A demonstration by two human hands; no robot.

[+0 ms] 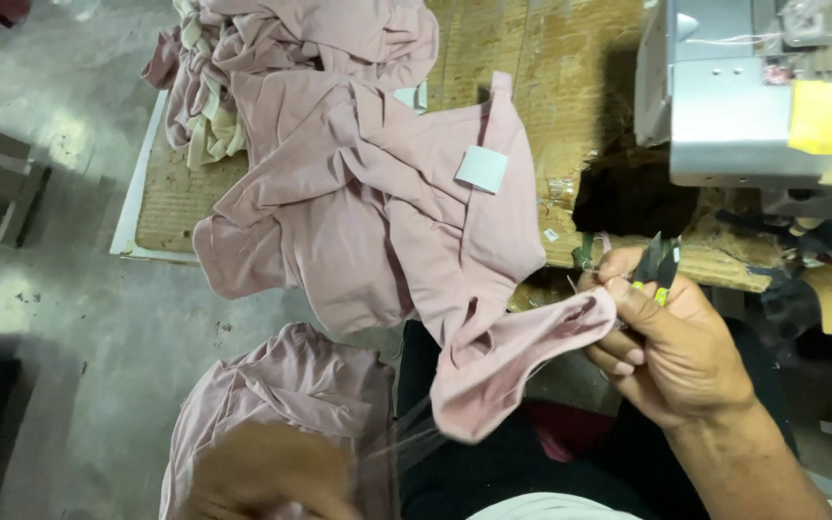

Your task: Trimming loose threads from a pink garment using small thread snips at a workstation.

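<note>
Head view, steeply down, close.

Right hand point(671, 342) raised, fingers curled shut (thumb on top); left hand point(271, 477) low, blurred.

A small square label point(481, 169), pale grey-white, lies on the pink garment point(377, 221) spread over the worktable, near its narrow upper strap. A yellow rectangular patch point(818, 117), perhaps tape or a sticker, sits on the grey sewing machine point(724, 106) at the right edge. A tiny pale tag point(551, 235) rests on the tabletop just beside the garment's edge
</note>
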